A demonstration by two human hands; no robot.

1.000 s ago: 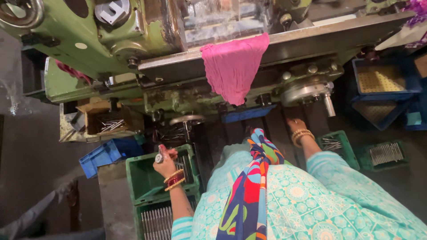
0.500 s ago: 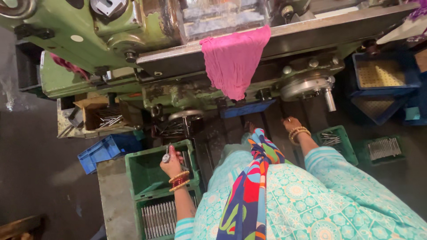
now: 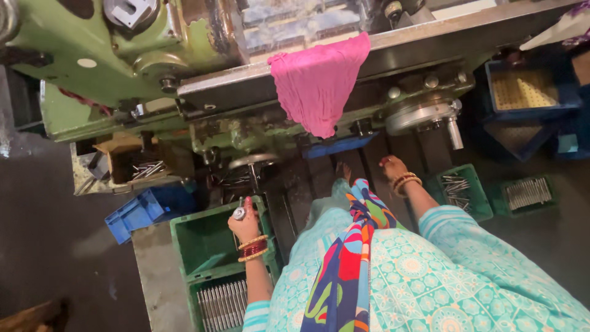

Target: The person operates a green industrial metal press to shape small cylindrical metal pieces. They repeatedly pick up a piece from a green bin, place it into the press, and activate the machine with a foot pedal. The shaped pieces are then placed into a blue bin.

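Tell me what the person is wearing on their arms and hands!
The left hand has a big silver ring and red and gold bangles at the wrist. The right hand has gold and orange bangles. Both arms have short turquoise sleeves with white patterns and striped edges.

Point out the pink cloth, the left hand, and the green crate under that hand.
pink cloth [image 3: 319, 86], head view, middle of the hanging fabric.
left hand [image 3: 244, 222], head view, back of the hand.
green crate [image 3: 203, 243], head view, bare inner floor.

I see a green machine [image 3: 80, 37] draped with a pink cloth [image 3: 316, 86], green crates [image 3: 212, 246], a blue bin [image 3: 138, 212], and my turquoise patterned tunic [image 3: 430, 283] with a multicoloured scarf [image 3: 344, 264].
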